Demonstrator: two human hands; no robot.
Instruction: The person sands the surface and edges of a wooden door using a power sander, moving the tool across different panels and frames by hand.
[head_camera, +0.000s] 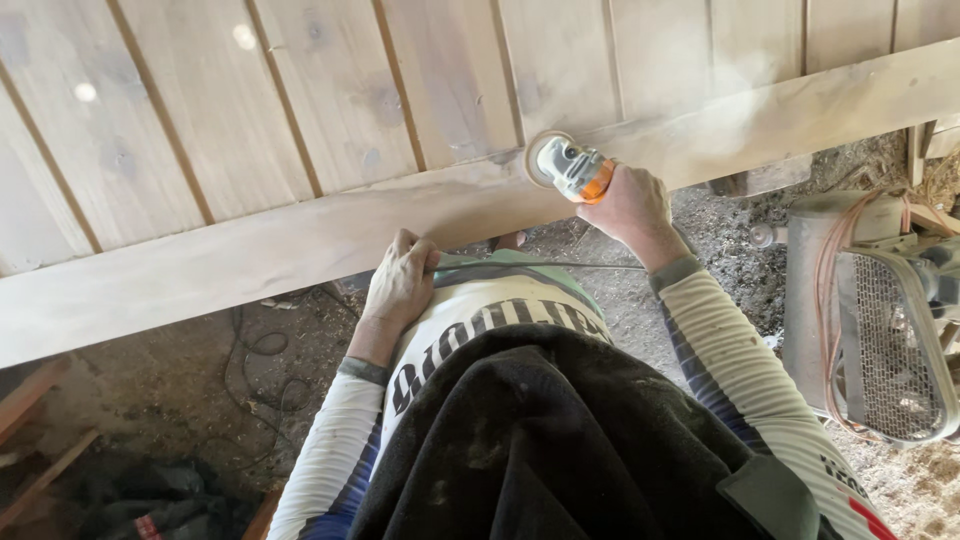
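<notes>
The right hand (632, 205) is wrapped tight around the grey and orange body of a sander (572, 170), fingers closed on it, thumb side toward the wood. The sander's round disc lies flat against the panel (330, 110) just where the vertical boards meet the rail (300, 245), the wide plank that runs slantwise across the panel's near edge. A pale haze of dust hangs over the rail to the right of the tool. The left hand (400, 285) rests on the rail's near edge, well to the left of the sander, fingers curled over the edge and gripping the wood; a thin cord (590, 266) runs from beside that hand across the person's chest toward the right wrist. Both arms wear striped long sleeves, and a dark apron (540, 440) covers the front of the body. Under the panel the floor (180, 390) is dirt strewn with shavings, with a black cable (255, 350) looped on it near the left forearm. At the right edge stands a grey machine (880, 330) with a mesh guard and orange cords coiled over it. Red wooden slats (35, 420) lie at the lower left corner of the view.
</notes>
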